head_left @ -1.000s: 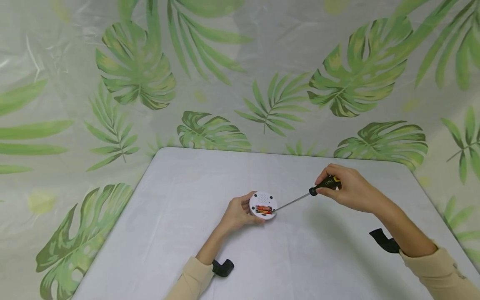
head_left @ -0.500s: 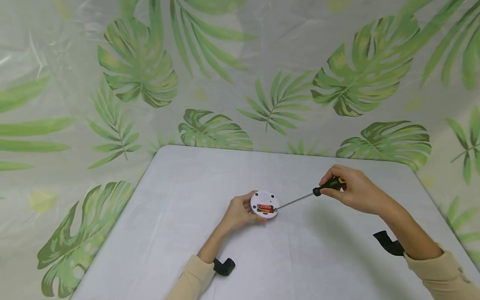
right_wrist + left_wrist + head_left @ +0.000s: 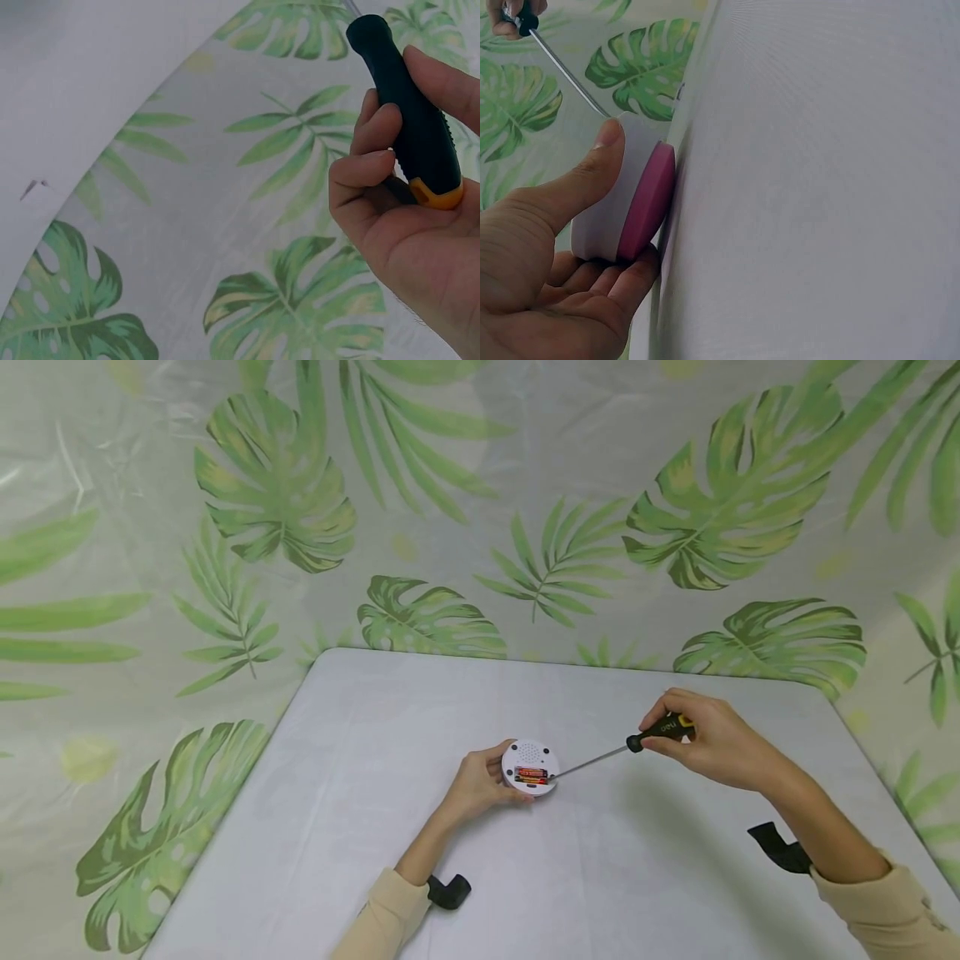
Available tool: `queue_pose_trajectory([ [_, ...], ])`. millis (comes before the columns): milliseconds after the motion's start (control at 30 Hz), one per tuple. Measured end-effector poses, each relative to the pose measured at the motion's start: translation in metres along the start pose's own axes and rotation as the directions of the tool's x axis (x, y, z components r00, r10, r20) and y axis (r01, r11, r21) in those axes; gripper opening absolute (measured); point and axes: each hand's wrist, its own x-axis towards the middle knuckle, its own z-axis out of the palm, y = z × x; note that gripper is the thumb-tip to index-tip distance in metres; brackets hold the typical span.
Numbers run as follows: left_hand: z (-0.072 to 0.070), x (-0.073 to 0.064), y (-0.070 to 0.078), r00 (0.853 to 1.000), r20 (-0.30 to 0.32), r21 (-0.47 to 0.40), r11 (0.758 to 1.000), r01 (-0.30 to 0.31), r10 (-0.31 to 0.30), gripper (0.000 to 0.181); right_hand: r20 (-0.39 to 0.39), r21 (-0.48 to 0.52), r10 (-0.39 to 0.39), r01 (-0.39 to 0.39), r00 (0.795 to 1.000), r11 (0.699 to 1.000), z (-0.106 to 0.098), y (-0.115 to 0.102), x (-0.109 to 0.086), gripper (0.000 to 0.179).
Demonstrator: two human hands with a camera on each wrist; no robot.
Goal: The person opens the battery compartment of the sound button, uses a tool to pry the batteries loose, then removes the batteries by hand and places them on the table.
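With our left hand [image 3: 474, 785] gripping the disc [image 3: 528, 752] and right hand [image 3: 716, 742] the screwdriver [image 3: 663, 727], we'd best pry gently at the disc's four o'clock (batteries [image 3: 531, 775] may jump).

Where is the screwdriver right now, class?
In the head view, the screwdriver is right of centre, held in the right hand, its tip beside the batteries in the round white gadget.
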Motion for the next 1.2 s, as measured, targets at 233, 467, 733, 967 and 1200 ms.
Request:
queue_pose_trajectory([
  [233, 0.002, 0.001, -0.001, 1.000, -0.001, 0.002, 1.000, -0.004, 0.004, 0.093, 0.001, 0.024, 0.006, -0.006, 1.000, 1.000, 0.002, 0.005, -0.002, 0.019],
  [467, 0.002, 0.001, -0.001, 1.000, 0.002, 0.023, 1.000, -0.013, 0.013, 0.091, 0.031, 0.104, 0.130, -0.132, 0.991, 0.986, 0.005, 0.017, -0.011, 0.013],
  [733, 0.002, 0.001, 0.001, 1.000, 0.002, 0.029, 1.000, -0.002, 0.002, 0.094, 0.112, 0.207, 0.307, -0.325, 0.945, 0.923, 0.016, 0.053, -0.028, 0.020],
  [967, 0.003, 0.002, 0.000, 1.000, 0.010, 0.012, 1.000, -0.003, 0.003, 0.094, 0.112, 0.314, 0.375, -0.390, 0.920, 0.865, 0.036, 0.085, -0.051, 0.028],
  [1200, 0.001, 0.001, 0.000, 1.000, -0.001, 0.006, 1.000, 0.017, -0.017, 0.095, 0.150, 0.435, 0.472, -0.487, 0.869, 0.757, 0.061, 0.103, -0.070, 0.035],
])
